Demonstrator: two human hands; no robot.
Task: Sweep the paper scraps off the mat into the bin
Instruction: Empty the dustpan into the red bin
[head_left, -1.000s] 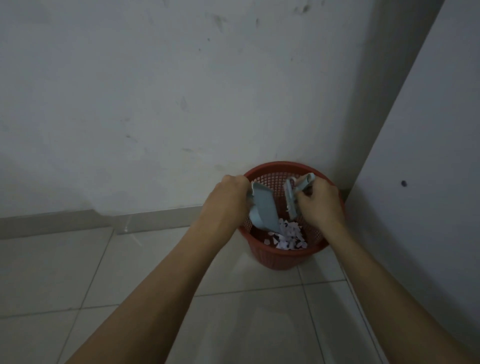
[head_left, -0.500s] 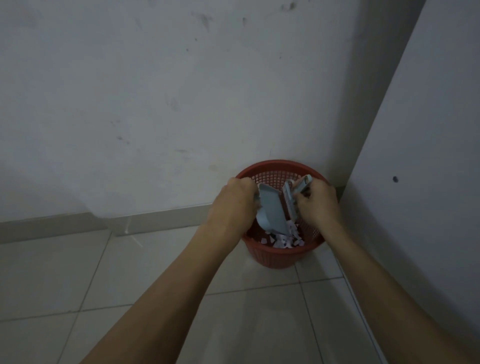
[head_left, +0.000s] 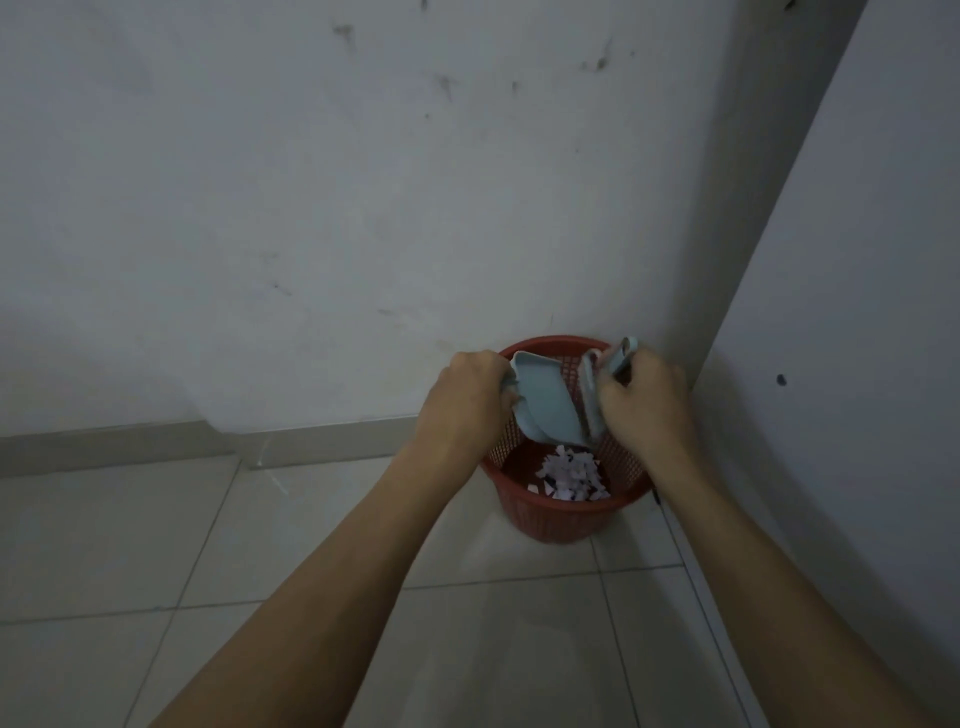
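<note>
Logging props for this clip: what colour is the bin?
The bin is red plastic mesh, shown best in the head view.

bin (head_left: 563, 514): red mesh basket, upright, below both grips
paper scraps (head_left: 570, 475): white heap on its bottom
dustpan (head_left: 543, 402): pale blue, tipped mouth-down, beside the brush (head_left: 592, 400)

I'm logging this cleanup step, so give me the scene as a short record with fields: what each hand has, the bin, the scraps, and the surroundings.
left hand: left hand grips the pale blue dustpan, tipped steeply down over the bin
right hand: right hand grips the small brush beside the dustpan
bin: red mesh bin on the tiled floor in the wall corner
scraps: paper scraps piled at the bin's bottom
mat: not in view
</note>
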